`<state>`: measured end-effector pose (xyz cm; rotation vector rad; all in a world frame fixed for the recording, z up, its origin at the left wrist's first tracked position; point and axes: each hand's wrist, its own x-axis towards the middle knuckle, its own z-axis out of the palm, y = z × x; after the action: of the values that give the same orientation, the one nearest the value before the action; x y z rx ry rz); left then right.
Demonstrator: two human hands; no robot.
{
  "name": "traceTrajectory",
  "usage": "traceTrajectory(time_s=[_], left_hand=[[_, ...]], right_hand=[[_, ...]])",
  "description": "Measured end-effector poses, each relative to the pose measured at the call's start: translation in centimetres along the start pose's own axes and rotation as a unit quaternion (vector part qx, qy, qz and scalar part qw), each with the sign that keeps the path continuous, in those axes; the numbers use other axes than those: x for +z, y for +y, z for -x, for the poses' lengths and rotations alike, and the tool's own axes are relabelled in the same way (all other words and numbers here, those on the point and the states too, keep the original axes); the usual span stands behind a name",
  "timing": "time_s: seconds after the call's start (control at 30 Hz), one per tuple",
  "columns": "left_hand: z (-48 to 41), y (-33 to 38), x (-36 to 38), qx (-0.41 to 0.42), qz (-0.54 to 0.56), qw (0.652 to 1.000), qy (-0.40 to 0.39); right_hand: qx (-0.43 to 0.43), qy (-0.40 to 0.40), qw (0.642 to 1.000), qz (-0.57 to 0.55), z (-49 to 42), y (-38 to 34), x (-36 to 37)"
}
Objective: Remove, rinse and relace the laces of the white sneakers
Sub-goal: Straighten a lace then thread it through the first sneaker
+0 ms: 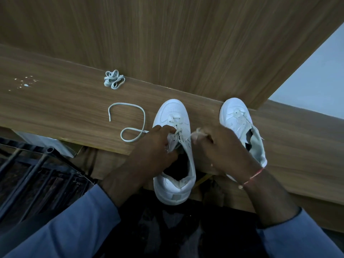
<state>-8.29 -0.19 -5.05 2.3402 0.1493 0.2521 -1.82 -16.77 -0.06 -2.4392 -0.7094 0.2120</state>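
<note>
Two white sneakers stand toes-away on a wooden ledge (55, 108). The left sneaker (174, 116) is in front of me, its heel hanging over the ledge's near edge. My left hand (156, 146) grips its eyelet flap on the left side. My right hand (219, 146) pinches a white lace end just right of that shoe's eyelets. The lace's other end (130, 125) trails loose across the ledge to the left. The right sneaker (240, 121) stands beside my right hand, its lace partly threaded. A bundled white lace (114, 79) lies farther back on the left.
A tall wooden panel (176, 38) rises behind the ledge. White specks (26, 81) dot the ledge's far left. Dark metal bars (33, 174) and a dark floor lie below the ledge. A pale wall (320, 81) shows at right.
</note>
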Motion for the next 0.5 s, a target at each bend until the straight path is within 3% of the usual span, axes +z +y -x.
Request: traceTrajectory(time_s=[0.07, 0.1, 0.13, 0.17, 0.2, 0.23, 0.37, 0.5], left_hand=[[0.0, -0.1, 0.0, -0.002, 0.003, 1.0, 0.002], [-0.1, -0.1, 0.1, -0.003, 0.005, 1.0, 0.003], [-0.1, -0.2, 0.1, -0.005, 0.006, 1.0, 0.006], [-0.1, -0.3, 0.1, -0.005, 0.005, 1.0, 0.01], [-0.1, -0.4, 0.2, -0.004, 0.003, 1.0, 0.015], [-0.1, -0.4, 0.4, -0.003, 0.002, 1.0, 0.021], [-0.2, -0.6, 0.8, -0.005, -0.003, 0.999, 0.038], [-0.3, -0.6, 1.1, -0.023, 0.014, 0.999, 0.042]], right_hand=[[0.064, 0.118, 0.967, -0.216, -0.5, -1.0, -0.9], [0.09, 0.143, 0.904, -0.392, -0.7, -1.3, -1.6], [0.095, 0.131, 0.804, -0.572, -0.7, -1.8, -2.3], [0.096, 0.112, 0.705, -0.693, -0.5, -2.0, -2.8], [0.103, 0.1, 0.643, -0.752, -0.2, -2.1, -3.3], [0.124, 0.099, 0.629, -0.761, 0.1, -2.1, -3.6], [0.193, 0.112, 0.698, -0.68, -0.2, -1.3, -4.2], [0.192, 0.153, 0.704, -0.667, -1.0, -0.2, -5.2]])
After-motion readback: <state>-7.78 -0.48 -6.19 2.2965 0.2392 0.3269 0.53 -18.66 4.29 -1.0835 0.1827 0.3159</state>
